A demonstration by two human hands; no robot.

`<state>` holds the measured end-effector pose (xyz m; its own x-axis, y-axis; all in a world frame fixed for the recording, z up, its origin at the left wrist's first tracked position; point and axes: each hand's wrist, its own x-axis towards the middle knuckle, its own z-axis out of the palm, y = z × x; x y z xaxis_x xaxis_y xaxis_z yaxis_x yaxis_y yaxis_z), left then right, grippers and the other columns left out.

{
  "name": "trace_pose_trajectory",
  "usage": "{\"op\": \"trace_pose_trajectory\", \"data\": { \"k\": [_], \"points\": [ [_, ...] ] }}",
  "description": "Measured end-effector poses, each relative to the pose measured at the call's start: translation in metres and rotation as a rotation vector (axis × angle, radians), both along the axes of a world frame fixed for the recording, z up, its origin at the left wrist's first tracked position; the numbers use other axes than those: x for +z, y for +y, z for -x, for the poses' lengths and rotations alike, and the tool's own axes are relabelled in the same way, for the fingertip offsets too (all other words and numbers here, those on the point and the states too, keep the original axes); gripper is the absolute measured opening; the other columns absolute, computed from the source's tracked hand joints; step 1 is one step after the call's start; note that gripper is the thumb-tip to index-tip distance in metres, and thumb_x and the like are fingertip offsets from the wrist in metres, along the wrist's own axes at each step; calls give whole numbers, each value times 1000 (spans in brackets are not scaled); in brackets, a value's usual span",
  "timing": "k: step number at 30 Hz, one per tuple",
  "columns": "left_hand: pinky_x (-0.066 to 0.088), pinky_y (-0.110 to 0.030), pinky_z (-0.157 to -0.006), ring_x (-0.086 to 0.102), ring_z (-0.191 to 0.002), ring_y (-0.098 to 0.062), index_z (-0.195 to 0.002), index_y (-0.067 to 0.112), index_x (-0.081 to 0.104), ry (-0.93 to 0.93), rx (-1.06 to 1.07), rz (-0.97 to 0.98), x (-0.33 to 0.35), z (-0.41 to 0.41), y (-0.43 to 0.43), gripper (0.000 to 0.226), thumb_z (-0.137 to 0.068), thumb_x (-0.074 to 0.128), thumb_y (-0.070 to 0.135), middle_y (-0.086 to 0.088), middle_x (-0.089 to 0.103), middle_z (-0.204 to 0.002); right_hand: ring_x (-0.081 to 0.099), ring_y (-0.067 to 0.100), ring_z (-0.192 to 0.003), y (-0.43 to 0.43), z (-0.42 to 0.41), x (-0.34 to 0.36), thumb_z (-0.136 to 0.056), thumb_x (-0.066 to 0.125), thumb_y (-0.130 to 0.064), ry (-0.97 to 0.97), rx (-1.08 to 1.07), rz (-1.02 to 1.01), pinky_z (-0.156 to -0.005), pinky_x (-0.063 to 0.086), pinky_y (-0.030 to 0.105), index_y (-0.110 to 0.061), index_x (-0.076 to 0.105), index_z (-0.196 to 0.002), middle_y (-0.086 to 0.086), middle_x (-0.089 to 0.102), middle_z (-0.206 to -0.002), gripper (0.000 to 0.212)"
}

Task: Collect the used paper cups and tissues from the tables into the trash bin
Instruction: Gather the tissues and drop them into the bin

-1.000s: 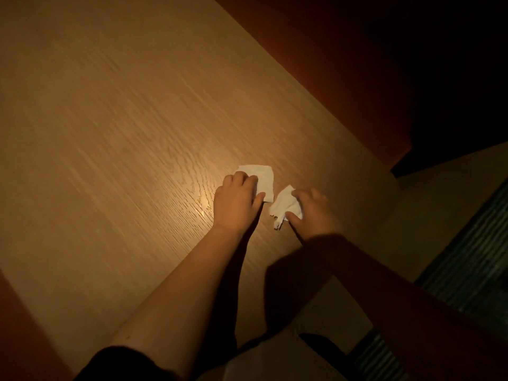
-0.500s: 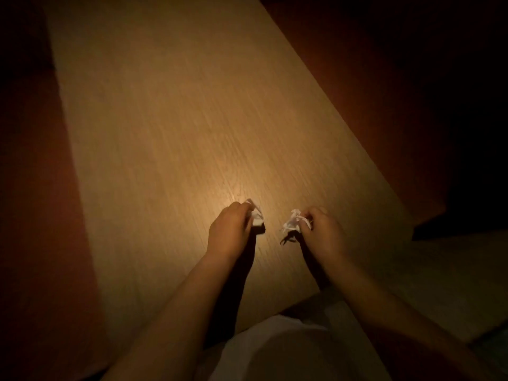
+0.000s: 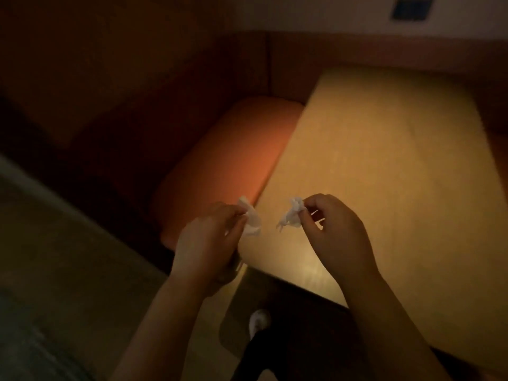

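Tissues now off the table: our left hand pinches one tissue, our right hand the other tissue, bin-bound next.

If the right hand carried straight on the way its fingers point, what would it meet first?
The right hand points left, toward the left hand. Its tissue would probably first touch the left hand's tissue, though depth between them is unclear.

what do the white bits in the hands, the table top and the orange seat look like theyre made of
White bits: thin tissue paper, crumpled and ragged-edged. Table top: probably wood or wood-look laminate, smooth with a soft sheen. Orange seat: padded upholstery, rounded edges; fabric or vinyl unclear in the blur.
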<state>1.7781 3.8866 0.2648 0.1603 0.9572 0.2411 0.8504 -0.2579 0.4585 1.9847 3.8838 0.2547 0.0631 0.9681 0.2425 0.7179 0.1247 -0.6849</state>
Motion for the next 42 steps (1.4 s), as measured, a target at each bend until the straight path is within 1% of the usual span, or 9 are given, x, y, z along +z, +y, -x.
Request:
{"op": "trace_pose_trajectory", "data": {
  "k": [5, 10, 14, 19, 23, 28, 31, 35, 42],
  "points": [
    [35, -7, -65, 52, -87, 3, -113, 27, 61, -35, 354, -29, 32, 117, -56, 22, -92, 56, 31, 17, 57, -103, 53, -5, -78, -6, 117, 41, -91, 56, -30, -72, 300, -59, -62, 33, 8, -26, 62, -104, -16, 59, -94, 15],
    [39, -10, -60, 54, -81, 0, -109, 30, 57, -58, 657, -47, 46, 243, -111, 18, -91, 57, 34, 13, 61, -102, 55, -6, -84, -16, 259, 64, -89, 53, -37, -101, 583, -97, -70, 44, 13, -31, 58, -104, -19, 59, -95, 17],
    [39, -9, -63, 53, -80, 4, -104, 36, 57, -32, 831, -79, 50, 353, -156, 16, -88, 57, 35, 18, 60, -101, 51, -12, -79, -25, 398, 67, -89, 54, -37, -133, 790, -130, -60, 40, 6, -38, 55, -98, -25, 53, -87, 9],
    [47, -17, -72, 56, -81, 2, -97, 35, 62, -5, 1046, -86, 63, 495, -219, 14, -86, 55, 35, 19, 60, -95, 50, -9, -75, -49, 586, 70, -90, 51, -39, -169, 1033, -220, -61, 45, 13, -35, 56, -96, -22, 51, -83, 9],
    [45, -17, -74, 56, -82, 1, -98, 32, 64, 16, 1216, -66, 73, 589, -253, 12, -89, 56, 30, 17, 60, -92, 52, -4, -73, -71, 697, 72, -89, 50, -40, -132, 1205, -220, -59, 45, 14, -33, 55, -92, -19, 52, -86, 9],
    [36, -8, -70, 51, -82, 3, -104, 31, 64, -4, 1325, -33, 67, 672, -262, 16, -91, 55, 29, 19, 56, -95, 54, -3, -75, -70, 795, 67, -82, 40, -46, -111, 1324, -137, -62, 48, 14, -38, 49, -88, -20, 50, -84, 14],
    [32, -6, -68, 47, -81, 5, -108, 30, 64, -36, 1382, -33, 55, 722, -258, 19, -91, 56, 27, 19, 57, -101, 53, -4, -77, -58, 859, 54, -86, 47, -41, -127, 1378, -117, -61, 45, 12, -40, 46, -88, -22, 48, -85, 2],
    [28, -5, -70, 45, -87, 6, -113, 33, 61, -33, 1443, 21, 39, 806, -235, 23, -91, 56, 30, 16, 60, -111, 54, -5, -78, -33, 954, 39, -83, 46, -42, -73, 1444, -110, -63, 49, 16, -39, 48, -89, -23, 49, -86, 7],
    [34, -10, -65, 46, -76, 9, -105, 36, 62, 39, 1556, 18, 58, 978, -184, 17, -90, 56, 32, 22, 56, -102, 56, 0, -80, 33, 1162, 42, -85, 49, -38, 7, 1531, -159, -66, 55, 27, -34, 54, -91, -18, 53, -88, 9]
  ]
}}
